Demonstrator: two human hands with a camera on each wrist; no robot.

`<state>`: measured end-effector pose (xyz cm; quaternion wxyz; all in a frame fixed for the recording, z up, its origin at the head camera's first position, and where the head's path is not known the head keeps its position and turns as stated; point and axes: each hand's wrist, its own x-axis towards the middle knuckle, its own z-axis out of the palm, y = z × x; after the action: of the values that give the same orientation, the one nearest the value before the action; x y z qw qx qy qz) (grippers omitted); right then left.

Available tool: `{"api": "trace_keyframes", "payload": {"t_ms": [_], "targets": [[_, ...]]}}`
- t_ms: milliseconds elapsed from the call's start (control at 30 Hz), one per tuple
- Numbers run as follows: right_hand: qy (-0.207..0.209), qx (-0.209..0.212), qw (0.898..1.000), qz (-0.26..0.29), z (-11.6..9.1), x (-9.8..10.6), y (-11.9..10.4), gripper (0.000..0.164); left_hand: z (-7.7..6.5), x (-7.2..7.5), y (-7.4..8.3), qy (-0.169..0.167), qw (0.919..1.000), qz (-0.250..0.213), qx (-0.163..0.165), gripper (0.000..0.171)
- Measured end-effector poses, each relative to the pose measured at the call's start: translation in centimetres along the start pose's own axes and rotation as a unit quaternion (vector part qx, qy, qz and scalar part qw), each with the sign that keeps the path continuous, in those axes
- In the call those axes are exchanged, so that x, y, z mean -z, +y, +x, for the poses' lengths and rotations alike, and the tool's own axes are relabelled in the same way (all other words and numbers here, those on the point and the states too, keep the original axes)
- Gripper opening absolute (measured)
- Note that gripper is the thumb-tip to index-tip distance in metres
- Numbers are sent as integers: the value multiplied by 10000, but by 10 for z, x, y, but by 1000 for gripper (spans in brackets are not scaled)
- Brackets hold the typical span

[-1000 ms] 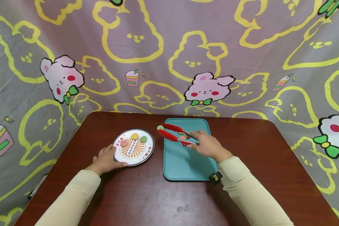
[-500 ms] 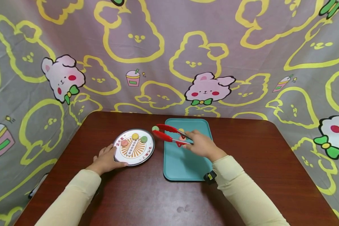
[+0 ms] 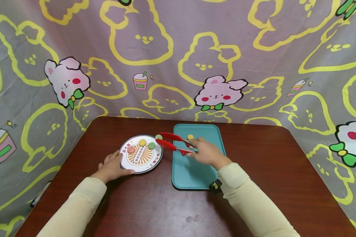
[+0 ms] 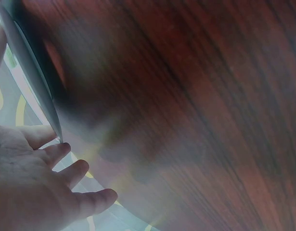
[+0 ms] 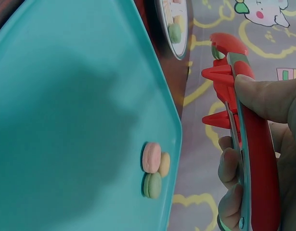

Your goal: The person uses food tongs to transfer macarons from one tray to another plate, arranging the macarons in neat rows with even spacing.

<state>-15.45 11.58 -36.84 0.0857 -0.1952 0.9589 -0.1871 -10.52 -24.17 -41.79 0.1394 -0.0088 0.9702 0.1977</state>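
My left hand rests at the near left rim of a round white plate; its thumb and fingers are spread along the edge. In the left wrist view, fingers stretch out past the rim. A pink macaron, a yellow macaron and a green macaron sit on the plate. My right hand grips red-tipped metal tongs. Between the tongs' tips is another green macaron, held above the plate's right edge.
Right of the plate lies a teal tray. A pink macaron, a yellow macaron and a green macaron cluster near its far end. A patterned curtain hangs behind the dark wooden table.
My right hand has moved left, carrying the tongs and the green macaron from over the tray to the plate's right edge. My left hand has stayed at the plate.
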Motion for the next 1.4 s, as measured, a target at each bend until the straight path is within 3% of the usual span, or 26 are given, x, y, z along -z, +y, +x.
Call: {"api": "trace_keyframes", "payload": {"t_ms": [1400], "targets": [[-345,386,9986,-99,17,-25,-31,60,-2,2,2,-3,10000,-20,-1,107]]}}
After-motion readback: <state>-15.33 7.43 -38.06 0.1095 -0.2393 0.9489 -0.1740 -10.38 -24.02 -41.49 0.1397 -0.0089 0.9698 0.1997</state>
